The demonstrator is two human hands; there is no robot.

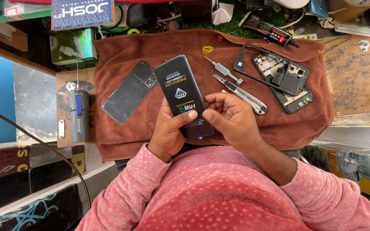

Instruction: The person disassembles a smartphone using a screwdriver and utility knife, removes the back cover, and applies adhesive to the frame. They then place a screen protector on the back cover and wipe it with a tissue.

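Right now left hand (170,130) grips the screen (184,96); right hand (232,117), fingers curled, pinches its lower edge, above the brown cloth (313,124).

Glossy black phone screen (184,96), matt fuzzy brown cloth (150,51), shiny metal knife (240,93)

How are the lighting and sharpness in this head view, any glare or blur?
Head view: even daylight, soft shadows under the hands; the replacement screen shows a faint sheen, no strong glare; the left hand, right hand and the brown towel look sharp; straight edges bow slightly near the frame's margins.
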